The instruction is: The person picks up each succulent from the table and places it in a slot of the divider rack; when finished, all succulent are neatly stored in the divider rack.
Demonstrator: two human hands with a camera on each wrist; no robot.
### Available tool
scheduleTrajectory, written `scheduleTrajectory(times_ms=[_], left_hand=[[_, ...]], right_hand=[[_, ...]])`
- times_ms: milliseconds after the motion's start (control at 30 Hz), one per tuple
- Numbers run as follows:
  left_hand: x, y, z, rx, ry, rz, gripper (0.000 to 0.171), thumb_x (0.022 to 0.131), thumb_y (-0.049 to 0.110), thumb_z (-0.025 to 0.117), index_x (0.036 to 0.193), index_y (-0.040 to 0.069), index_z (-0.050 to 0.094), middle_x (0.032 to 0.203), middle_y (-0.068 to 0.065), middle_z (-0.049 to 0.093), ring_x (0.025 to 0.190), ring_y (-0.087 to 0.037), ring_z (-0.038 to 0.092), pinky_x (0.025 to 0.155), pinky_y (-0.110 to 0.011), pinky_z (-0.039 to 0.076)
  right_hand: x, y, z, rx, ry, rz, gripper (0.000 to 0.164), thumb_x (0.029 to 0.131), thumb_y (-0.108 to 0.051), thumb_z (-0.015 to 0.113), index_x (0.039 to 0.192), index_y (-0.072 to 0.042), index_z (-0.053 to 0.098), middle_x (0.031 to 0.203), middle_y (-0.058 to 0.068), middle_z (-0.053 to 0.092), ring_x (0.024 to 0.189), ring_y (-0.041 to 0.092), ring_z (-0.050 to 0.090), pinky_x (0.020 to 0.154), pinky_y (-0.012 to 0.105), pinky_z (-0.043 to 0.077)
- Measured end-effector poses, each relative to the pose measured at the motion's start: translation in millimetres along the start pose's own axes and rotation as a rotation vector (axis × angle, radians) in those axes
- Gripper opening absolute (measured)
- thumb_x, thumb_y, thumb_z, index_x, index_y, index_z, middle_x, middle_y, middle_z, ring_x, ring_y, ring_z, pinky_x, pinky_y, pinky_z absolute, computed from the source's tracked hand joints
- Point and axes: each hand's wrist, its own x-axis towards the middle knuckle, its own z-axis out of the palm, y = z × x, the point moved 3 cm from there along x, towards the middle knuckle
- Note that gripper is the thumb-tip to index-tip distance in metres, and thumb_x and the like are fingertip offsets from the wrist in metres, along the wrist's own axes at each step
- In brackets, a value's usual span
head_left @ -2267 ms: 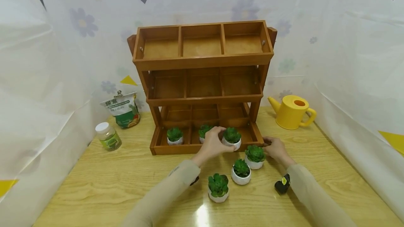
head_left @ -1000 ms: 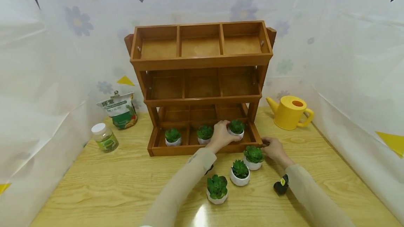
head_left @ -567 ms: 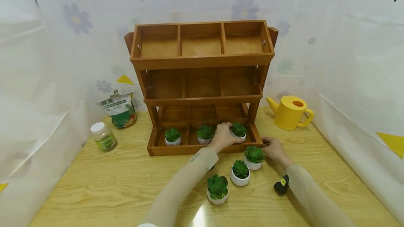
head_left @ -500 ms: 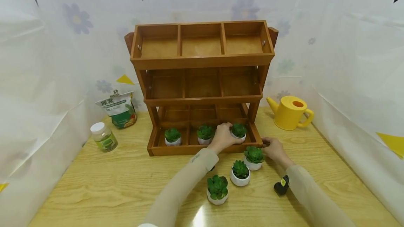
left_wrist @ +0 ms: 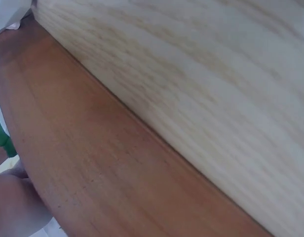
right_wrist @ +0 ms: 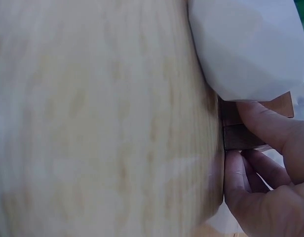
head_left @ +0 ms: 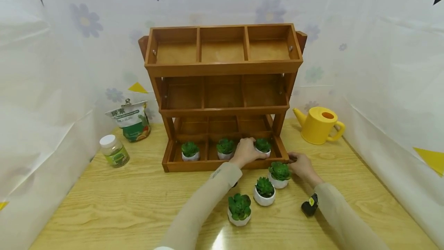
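Observation:
A small potted succulent [head_left: 263, 145] with a white pot sits low in the right compartment of the bottom tier of a brown wooden plant stand [head_left: 223, 69]. My left hand [head_left: 244, 152] grips its pot from the left side. In the left wrist view the stand's front board [left_wrist: 93, 143] fills much of the picture, and only part of the hand [left_wrist: 19, 205] shows. My right hand [head_left: 301, 166] pinches the stand's bottom right corner; thumb and fingers lie on either side of the wood in the right wrist view, beside a white pot [right_wrist: 250, 47].
Two more succulents stand in the bottom tier, left [head_left: 190, 149] and middle [head_left: 225, 147]. Three others are on the table: one by my right hand [head_left: 279, 173], one nearer [head_left: 264, 191], one nearest [head_left: 239, 208]. A yellow watering can [head_left: 318, 125], fertilizer bag [head_left: 133, 123] and jar [head_left: 115, 151] flank the stand.
My left hand has carried the succulent rightward and back over the front board, then down into the right compartment. My right hand has stayed at the stand's corner.

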Motion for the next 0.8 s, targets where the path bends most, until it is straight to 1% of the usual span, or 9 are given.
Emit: scheduleTrajectory(times_ms=[133, 333, 500, 600, 700, 800], left_hand=[[0.9, 2.7, -0.5, -0.001, -0.031, 0.003, 0.075, 0.074, 0.045, 0.08, 0.13, 0.0, 0.057, 0.126, -0.016, 0.062, 0.109, -0.027, 0.063, 0.088, -0.036, 0.054], [2.7, 1.5, 0.2, 0.004, -0.06, 0.006, 0.077, 0.076, 0.044, 0.079, 0.133, 0.0, 0.054, 0.131, -0.016, 0.059, 0.116, -0.028, 0.059, 0.093, -0.037, 0.051], [2.7, 1.4, -1.7, -0.006, -0.116, 0.029, 0.078, 0.079, 0.043, 0.076, 0.137, -0.002, 0.049, 0.136, -0.018, 0.055, 0.123, -0.029, 0.055, 0.098, -0.038, 0.048], [1.3, 1.0, -4.5, -0.003, -0.163, 0.019, 0.081, 0.08, 0.044, 0.076, 0.141, -0.001, 0.045, 0.141, -0.016, 0.051, 0.129, -0.029, 0.049, 0.102, -0.038, 0.045], [-0.4, 0.6, -6.9, -0.006, -0.208, 0.005, 0.085, 0.079, 0.044, 0.077, 0.144, 0.002, 0.041, 0.146, -0.015, 0.045, 0.135, -0.03, 0.041, 0.106, -0.04, 0.041], [-2.2, 0.3, -8.4, -0.018, -0.237, 0.0, 0.089, 0.077, 0.044, 0.078, 0.146, 0.004, 0.038, 0.149, -0.014, 0.041, 0.139, -0.031, 0.035, 0.109, -0.042, 0.038]], right_hand=[[-0.9, 0.1, -1.2, 0.015, 0.003, 0.003, 0.048, 0.079, 0.011, 0.055, 0.127, 0.016, 0.051, 0.118, 0.035, 0.057, 0.096, 0.034, 0.06, 0.065, 0.028, 0.047], [-2.1, -0.7, -0.5, 0.008, 0.0, -0.008, 0.046, 0.08, 0.01, 0.056, 0.125, 0.015, 0.053, 0.119, 0.034, 0.058, 0.1, 0.037, 0.06, 0.068, 0.029, 0.05], [-1.9, -0.4, -0.6, 0.017, 0.0, 0.005, 0.047, 0.08, 0.01, 0.055, 0.126, 0.015, 0.052, 0.119, 0.034, 0.057, 0.099, 0.035, 0.06, 0.067, 0.028, 0.048], [-1.2, -0.3, -0.7, 0.01, 0.001, 0.008, 0.047, 0.08, 0.01, 0.056, 0.126, 0.015, 0.052, 0.119, 0.034, 0.058, 0.097, 0.033, 0.06, 0.066, 0.028, 0.048], [-0.9, 0.1, -0.3, 0.008, 0.001, 0.012, 0.047, 0.079, 0.01, 0.056, 0.126, 0.014, 0.053, 0.119, 0.034, 0.058, 0.097, 0.033, 0.06, 0.067, 0.028, 0.048], [-0.4, 0.3, -0.3, 0.006, 0.003, 0.013, 0.047, 0.079, 0.01, 0.057, 0.126, 0.014, 0.053, 0.12, 0.034, 0.057, 0.099, 0.034, 0.06, 0.069, 0.029, 0.049]])
